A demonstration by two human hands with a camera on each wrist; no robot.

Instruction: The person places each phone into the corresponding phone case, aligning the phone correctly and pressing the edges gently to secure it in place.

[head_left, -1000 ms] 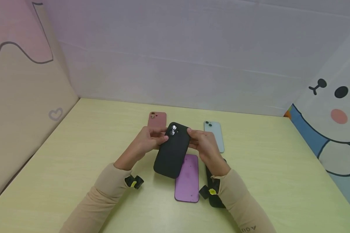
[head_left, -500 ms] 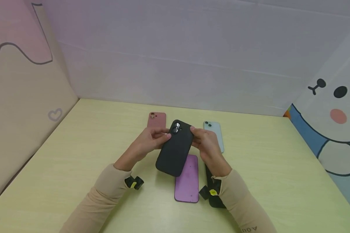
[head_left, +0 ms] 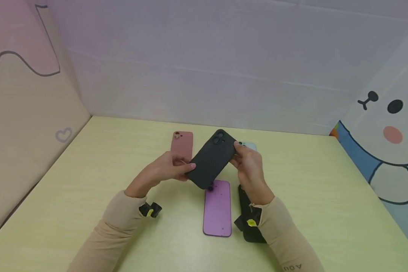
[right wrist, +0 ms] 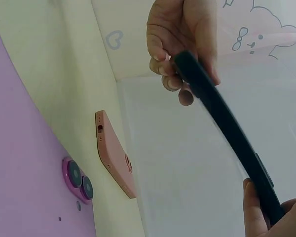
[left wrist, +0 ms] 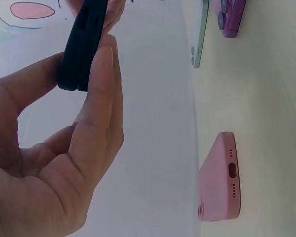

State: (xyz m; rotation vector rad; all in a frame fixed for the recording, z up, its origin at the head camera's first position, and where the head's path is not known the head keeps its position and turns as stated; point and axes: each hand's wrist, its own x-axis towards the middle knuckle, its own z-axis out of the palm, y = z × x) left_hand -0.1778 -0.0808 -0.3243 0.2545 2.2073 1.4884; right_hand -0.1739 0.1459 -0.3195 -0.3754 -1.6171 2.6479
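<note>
A black phone [head_left: 212, 158] with two camera rings is held tilted above the table, its back to the head camera. My left hand [head_left: 161, 168] pinches its lower left corner, thumb on the back and fingers behind. At its upper right edge, my right hand [head_left: 249, 166] grips it between thumb and fingers. Seen edge-on in the left wrist view, the black phone [left wrist: 81, 49] has a seam along its side. Below it lies a purple phone [head_left: 217, 211], camera side up. A pink phone [head_left: 182, 145] lies behind my left hand. The black phone's front is hidden.
Behind my right hand a pale blue phone [head_left: 249, 145] is mostly covered. Another black phone-shaped item [head_left: 253, 234] lies partly under my right wrist. The pale yellow table [head_left: 88, 181] is bounded by a back wall [head_left: 204, 75] and printed side panels.
The held black phone has moved up and right and turned clockwise. My left thumb has shifted from near the cameras to the lower corner. The right hand has moved slightly right.
</note>
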